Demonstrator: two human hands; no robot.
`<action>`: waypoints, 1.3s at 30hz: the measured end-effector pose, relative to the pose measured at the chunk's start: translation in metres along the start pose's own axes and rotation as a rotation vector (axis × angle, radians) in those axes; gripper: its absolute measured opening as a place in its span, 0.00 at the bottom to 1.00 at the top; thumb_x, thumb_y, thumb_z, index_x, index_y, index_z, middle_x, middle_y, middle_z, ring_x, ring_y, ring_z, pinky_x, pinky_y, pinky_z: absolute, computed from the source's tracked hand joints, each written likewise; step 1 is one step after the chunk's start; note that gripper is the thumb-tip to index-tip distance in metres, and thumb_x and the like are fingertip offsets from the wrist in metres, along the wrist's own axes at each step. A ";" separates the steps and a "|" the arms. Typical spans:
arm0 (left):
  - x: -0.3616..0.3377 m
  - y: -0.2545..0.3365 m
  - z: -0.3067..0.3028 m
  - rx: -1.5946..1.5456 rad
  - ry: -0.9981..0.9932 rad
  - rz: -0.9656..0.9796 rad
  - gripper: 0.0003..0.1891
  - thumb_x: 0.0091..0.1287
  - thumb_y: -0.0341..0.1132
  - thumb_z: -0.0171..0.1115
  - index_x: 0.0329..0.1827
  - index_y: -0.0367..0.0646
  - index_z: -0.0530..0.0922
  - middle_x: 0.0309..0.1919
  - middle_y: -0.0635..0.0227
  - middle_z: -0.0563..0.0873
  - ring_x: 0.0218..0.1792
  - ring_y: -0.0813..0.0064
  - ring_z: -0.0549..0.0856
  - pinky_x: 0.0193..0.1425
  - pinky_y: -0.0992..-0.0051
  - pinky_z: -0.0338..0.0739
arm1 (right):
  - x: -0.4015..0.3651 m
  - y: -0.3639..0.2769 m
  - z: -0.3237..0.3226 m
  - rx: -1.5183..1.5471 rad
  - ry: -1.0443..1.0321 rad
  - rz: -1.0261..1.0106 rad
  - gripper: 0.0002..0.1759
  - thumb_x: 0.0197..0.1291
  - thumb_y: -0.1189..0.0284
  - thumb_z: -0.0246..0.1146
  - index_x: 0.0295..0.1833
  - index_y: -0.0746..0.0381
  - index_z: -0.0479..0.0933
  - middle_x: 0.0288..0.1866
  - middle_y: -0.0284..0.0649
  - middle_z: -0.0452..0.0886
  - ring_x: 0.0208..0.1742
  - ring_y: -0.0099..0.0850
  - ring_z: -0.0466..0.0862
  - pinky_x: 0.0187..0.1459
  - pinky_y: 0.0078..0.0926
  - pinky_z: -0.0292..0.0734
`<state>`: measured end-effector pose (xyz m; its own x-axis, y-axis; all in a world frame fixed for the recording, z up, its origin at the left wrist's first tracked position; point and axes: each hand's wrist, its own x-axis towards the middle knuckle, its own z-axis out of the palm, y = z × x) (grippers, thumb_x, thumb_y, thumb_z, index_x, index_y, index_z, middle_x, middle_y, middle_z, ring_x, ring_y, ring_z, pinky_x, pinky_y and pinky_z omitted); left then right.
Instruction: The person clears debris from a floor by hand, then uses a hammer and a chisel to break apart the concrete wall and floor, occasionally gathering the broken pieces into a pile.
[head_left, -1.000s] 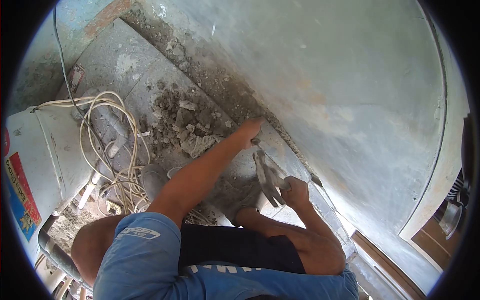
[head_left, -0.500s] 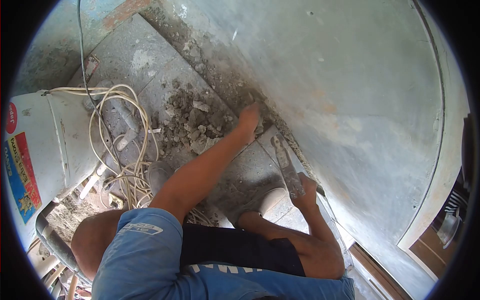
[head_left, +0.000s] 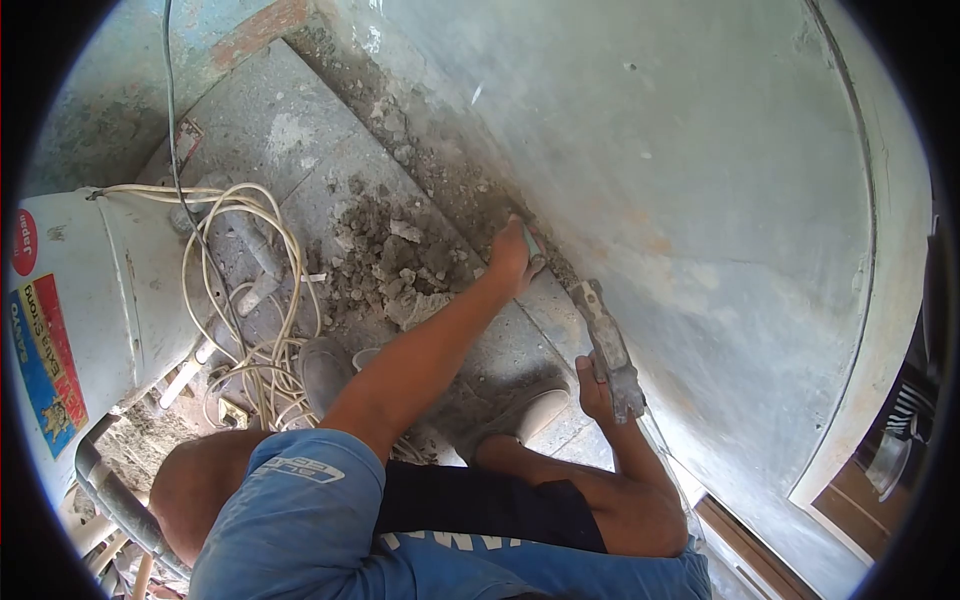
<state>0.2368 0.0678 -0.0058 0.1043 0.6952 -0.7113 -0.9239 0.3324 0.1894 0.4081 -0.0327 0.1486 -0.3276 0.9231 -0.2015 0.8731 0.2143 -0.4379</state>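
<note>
My left hand point(head_left: 511, 255) is closed around a chisel point(head_left: 532, 243), whose greenish shaft shows beside the fingers. Its tip is hard to make out near the strip of broken, dirty ground along the foot of the wall. To the right, my right hand point(head_left: 596, 390) grips a hammer point(head_left: 609, 345) with a long, worn, dusty metal head; fingers and head hide most of the handle. The hammer head is raised close to the wall, apart from the chisel. Left of my left hand, a heap of broken concrete and dirt point(head_left: 400, 245) lies on the floor tiles point(head_left: 290, 120).
A grey plastered wall point(head_left: 700, 200) runs along the right. At the left stands a white appliance point(head_left: 85, 300) with coloured stickers, beside a tangled pale cable point(head_left: 290, 235). A dark cord point(head_left: 168, 90) hangs across. My shoes point(head_left: 325, 375) rest near the rubble.
The hammer has shifted right and its head has turned more upright in view. My left hand has moved slightly right and down with the chisel, whose greenish shaft now shows more clearly.
</note>
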 end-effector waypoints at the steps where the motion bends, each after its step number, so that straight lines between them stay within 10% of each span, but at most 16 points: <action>1: 0.002 0.000 0.001 0.001 -0.001 0.005 0.19 0.74 0.49 0.36 0.36 0.44 0.68 0.19 0.65 0.74 0.19 0.72 0.72 0.19 0.72 0.64 | 0.002 0.001 0.003 0.054 0.029 0.040 0.06 0.45 0.71 0.63 0.30 0.59 0.76 0.22 0.43 0.78 0.26 0.43 0.81 0.28 0.35 0.72; 8: 0.004 0.017 0.012 0.010 0.220 0.130 0.17 0.74 0.47 0.38 0.36 0.45 0.69 0.20 0.67 0.73 0.19 0.73 0.72 0.18 0.75 0.65 | -0.001 0.001 -0.010 0.115 0.009 0.060 0.11 0.42 0.68 0.67 0.33 0.60 0.78 0.24 0.44 0.78 0.26 0.42 0.80 0.28 0.34 0.72; 13: 0.012 0.047 -0.018 0.053 0.248 0.282 0.18 0.73 0.48 0.40 0.35 0.44 0.70 0.19 0.66 0.73 0.19 0.73 0.71 0.18 0.73 0.64 | 0.000 -0.011 -0.015 0.050 -0.059 0.080 0.12 0.59 0.65 0.59 0.30 0.62 0.75 0.25 0.45 0.76 0.30 0.43 0.79 0.33 0.38 0.72; 18: 0.038 0.024 -0.037 1.002 0.300 0.271 0.23 0.72 0.46 0.42 0.47 0.30 0.74 0.39 0.49 0.81 0.38 0.54 0.82 0.39 0.59 0.75 | -0.003 0.009 0.000 0.001 -0.058 0.007 0.10 0.48 0.64 0.66 0.35 0.56 0.79 0.28 0.41 0.81 0.30 0.42 0.82 0.32 0.36 0.75; 23: -0.012 -0.010 -0.029 1.058 0.066 -0.227 0.24 0.71 0.44 0.45 0.52 0.27 0.73 0.43 0.40 0.81 0.42 0.46 0.82 0.43 0.56 0.74 | 0.002 0.005 -0.002 0.043 -0.043 0.013 0.10 0.50 0.64 0.65 0.36 0.55 0.78 0.30 0.41 0.81 0.29 0.42 0.82 0.31 0.38 0.75; 25: 0.007 -0.038 -0.054 1.189 0.044 0.398 0.22 0.71 0.48 0.44 0.40 0.34 0.75 0.27 0.59 0.80 0.24 0.66 0.79 0.23 0.68 0.72 | 0.000 0.008 0.001 0.010 -0.060 0.015 0.10 0.52 0.63 0.65 0.37 0.57 0.78 0.29 0.42 0.80 0.29 0.42 0.82 0.30 0.38 0.74; 31: 0.000 0.028 -0.016 0.157 0.013 -0.063 0.18 0.73 0.49 0.40 0.34 0.44 0.70 0.19 0.67 0.74 0.18 0.72 0.72 0.19 0.72 0.64 | -0.001 0.015 0.007 0.029 -0.060 -0.002 0.13 0.50 0.66 0.66 0.39 0.60 0.77 0.28 0.42 0.79 0.29 0.42 0.81 0.28 0.35 0.74; 39: 0.006 0.031 -0.001 -0.077 -0.010 0.003 0.18 0.74 0.48 0.37 0.35 0.45 0.68 0.19 0.68 0.73 0.16 0.75 0.69 0.20 0.74 0.61 | 0.013 -0.005 -0.016 0.041 -0.001 -0.234 0.11 0.52 0.70 0.62 0.41 0.61 0.75 0.34 0.46 0.80 0.37 0.44 0.80 0.40 0.37 0.73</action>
<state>0.2083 0.0817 -0.0042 0.1052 0.7027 -0.7037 -0.9496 0.2810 0.1386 0.4050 -0.0168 0.1618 -0.5194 0.8497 -0.0908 0.7579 0.4091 -0.5082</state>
